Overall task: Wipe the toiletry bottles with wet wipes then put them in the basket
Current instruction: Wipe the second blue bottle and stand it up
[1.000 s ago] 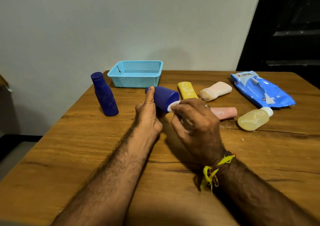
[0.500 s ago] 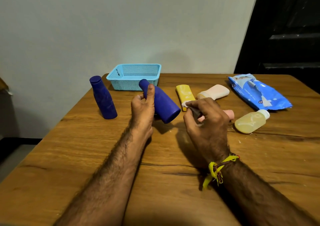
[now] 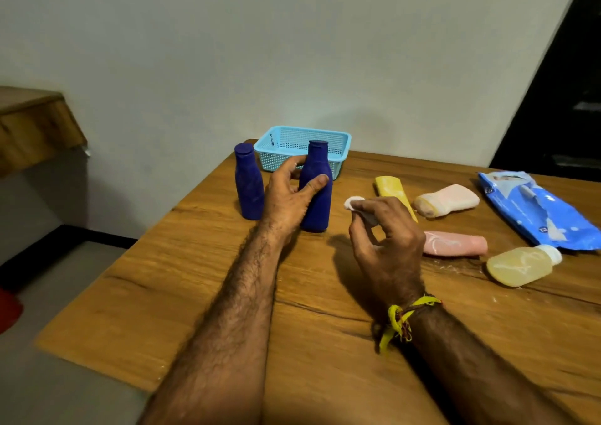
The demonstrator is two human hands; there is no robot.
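My left hand (image 3: 289, 196) grips a dark blue bottle (image 3: 317, 193) that stands upright on the wooden table (image 3: 227, 294), right beside a second upright blue bottle (image 3: 248, 187). Just behind them sits the light blue mesh basket (image 3: 302, 146), with nothing visible inside. My right hand (image 3: 387, 239) pinches a small white wet wipe (image 3: 353, 201), held above the table to the right of the gripped bottle. Lying further right are a yellow bottle (image 3: 390, 188), a pale pink bottle (image 3: 447, 200), a pink bottle (image 3: 455, 244) and a clear yellowish bottle (image 3: 520, 265).
A blue wet wipes pack (image 3: 533, 210) lies at the table's right back. The table's left edge runs close to the blue bottles. A wooden ledge (image 3: 35, 125) juts out at far left. A white wall stands behind the basket.
My left hand turned the tilted blue bottle upright and set it down beside the other blue bottle. My right hand with the wipe has come off the bottle. The view swung left.
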